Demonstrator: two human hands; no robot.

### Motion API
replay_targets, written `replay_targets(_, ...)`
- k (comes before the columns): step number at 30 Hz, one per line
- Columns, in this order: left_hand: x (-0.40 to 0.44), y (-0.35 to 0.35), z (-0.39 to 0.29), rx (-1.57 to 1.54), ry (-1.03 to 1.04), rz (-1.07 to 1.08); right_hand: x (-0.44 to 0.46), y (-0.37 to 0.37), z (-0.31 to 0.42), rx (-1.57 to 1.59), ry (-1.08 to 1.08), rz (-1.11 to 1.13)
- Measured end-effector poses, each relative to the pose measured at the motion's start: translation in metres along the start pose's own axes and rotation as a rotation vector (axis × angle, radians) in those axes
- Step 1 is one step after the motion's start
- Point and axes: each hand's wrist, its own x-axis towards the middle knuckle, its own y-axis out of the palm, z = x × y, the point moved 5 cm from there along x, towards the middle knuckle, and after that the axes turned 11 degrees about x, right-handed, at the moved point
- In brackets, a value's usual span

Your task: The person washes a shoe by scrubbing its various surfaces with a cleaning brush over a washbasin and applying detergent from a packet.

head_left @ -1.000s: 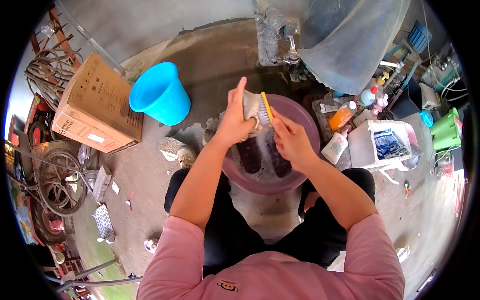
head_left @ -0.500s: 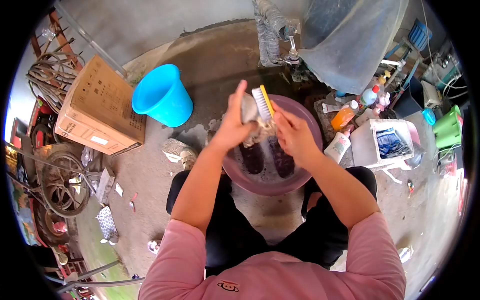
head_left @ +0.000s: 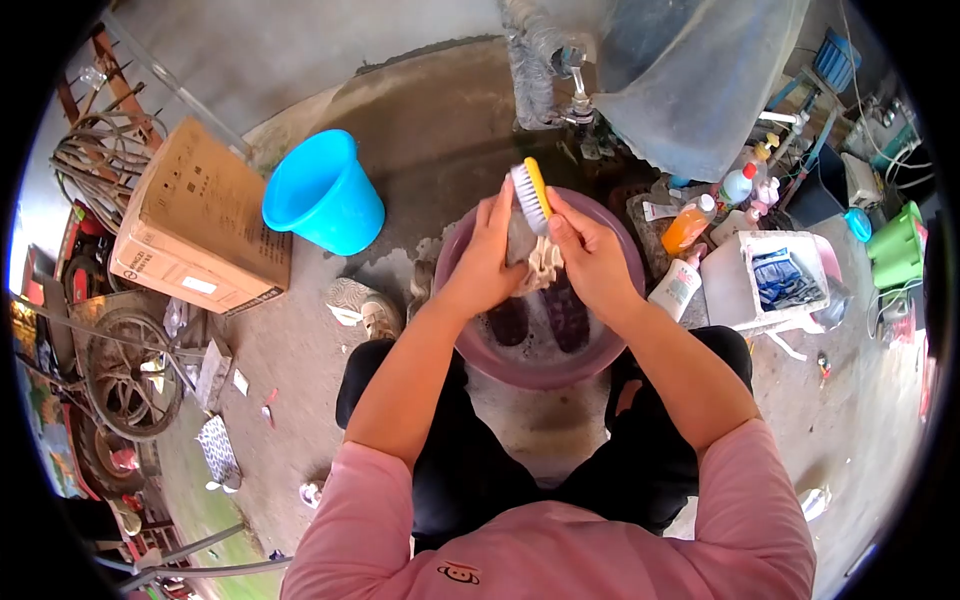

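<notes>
My left hand (head_left: pixel 485 265) holds a pale, wet-looking shoe (head_left: pixel 543 268) above the basin, its fingers partly covering it. Beige crumpled material, perhaps the laces or tongue, shows at its near end. A yellow scrub brush (head_left: pixel 534 190) with white bristles is gripped in my right hand (head_left: pixel 592 262). Its bristles face left, against or very close to the shoe; contact is unclear. Below both hands stands a mauve basin (head_left: pixel 540 378) of sudsy water. Two dark, sole-shaped things (head_left: pixel 567 320) lie in it side by side, partly hidden by my hands.
A blue bucket (head_left: pixel 330 195) and a cardboard box (head_left: pixel 205 220) stand to the left. One sneaker (head_left: pixel 380 317) sits left of the basin. Bottles (head_left: pixel 688 225) and a white foam box (head_left: pixel 725 285) are on the right. Behind the basin is a tap (head_left: pixel 580 100).
The brush has moved slightly up and now stands more upright along the shoe. My left hand has turned, its fingers closing in beside the bristles, and my right hand has shifted a little right.
</notes>
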Motion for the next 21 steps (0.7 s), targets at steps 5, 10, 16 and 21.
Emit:
replay_targets(5,0.013,-0.018,0.018,0.266,-0.138,-0.206,-0.013,0.022,0.015,-0.24,-0.376,0.065)
replay_targets(10,0.004,-0.001,-0.003,0.099,-0.155,-0.16,0.015,0.01,0.018,-0.258,-0.335,-0.053)
replay_targets(16,0.013,-0.028,0.021,0.364,-0.251,-0.318,-0.018,0.029,0.015,-0.34,-0.481,0.05)
replay_targets(21,0.008,-0.009,0.008,0.336,-0.136,-0.256,0.003,0.015,0.017,-0.346,-0.282,-0.047)
